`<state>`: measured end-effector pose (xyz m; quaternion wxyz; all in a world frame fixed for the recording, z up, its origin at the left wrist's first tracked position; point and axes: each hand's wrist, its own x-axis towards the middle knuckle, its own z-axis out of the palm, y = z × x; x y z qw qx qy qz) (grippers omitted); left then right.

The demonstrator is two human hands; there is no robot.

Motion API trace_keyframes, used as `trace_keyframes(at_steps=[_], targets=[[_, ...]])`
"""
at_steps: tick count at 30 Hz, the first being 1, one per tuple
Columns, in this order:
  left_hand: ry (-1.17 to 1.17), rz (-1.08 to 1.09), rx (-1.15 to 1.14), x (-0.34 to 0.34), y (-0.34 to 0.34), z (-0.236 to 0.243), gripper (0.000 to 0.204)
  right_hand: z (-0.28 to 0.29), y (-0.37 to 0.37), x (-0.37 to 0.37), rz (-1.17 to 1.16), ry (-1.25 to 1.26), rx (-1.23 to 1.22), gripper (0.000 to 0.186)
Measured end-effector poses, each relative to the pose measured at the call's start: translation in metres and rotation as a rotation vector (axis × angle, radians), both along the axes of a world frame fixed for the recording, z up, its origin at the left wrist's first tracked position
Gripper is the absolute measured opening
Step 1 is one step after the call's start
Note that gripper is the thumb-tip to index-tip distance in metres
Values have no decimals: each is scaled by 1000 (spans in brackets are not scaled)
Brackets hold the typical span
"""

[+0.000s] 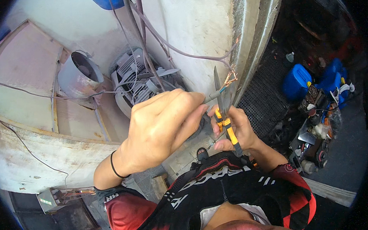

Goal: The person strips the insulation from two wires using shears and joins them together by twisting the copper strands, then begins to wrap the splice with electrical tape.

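Looking down through the head cam, I've got both hands up in the middle of the view, well above the floor. The left hand (159, 122), with a black band (113, 165) around the wrist, has its fingers closed on a grey cable (211, 97), pinched between thumb and index near the end. A bit of blue wire (223, 89) pokes out past the grey jacket, and there's a splayed bunch of bare copper strands (231, 77) at the tip. The right hand (244, 128) has its fingers wrapped round a pair of yellow-and-black scissors (231, 135), blades pointing up and apart, right at the cable; can't really tell if the cable sits between the blades or just behind one. Past the hands there's a pale column (200, 20) with a purplish cable (197, 55) looping across it, and left of that a finned grey motor (136, 71) beside a round metal duct (80, 74). Over on the right, a blue jug (295, 84) stands near a pile of odds and ends. Bottom left, there's a small box with a green display (51, 201).
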<state>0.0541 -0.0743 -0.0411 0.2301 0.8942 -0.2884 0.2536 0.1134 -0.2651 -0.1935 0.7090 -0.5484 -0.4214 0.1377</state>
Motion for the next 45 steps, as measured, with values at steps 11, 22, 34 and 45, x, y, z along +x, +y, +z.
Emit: trace_keyframes(at_steps=[11,22,34,45], targets=[[-108,24,75,-4,-5,-4,29,0,-2,-8,-51,-92,-107,77],[-216,44,-4,-1,-7,-12,27,-1,-5,-13,68,18,-27,68],[-319,32,-66,-2,-4,-20,34,-12,-22,-20,233,42,55,61],[-285,25,-29,-9,0,-16,35,14,-42,-23,441,191,-28,60]])
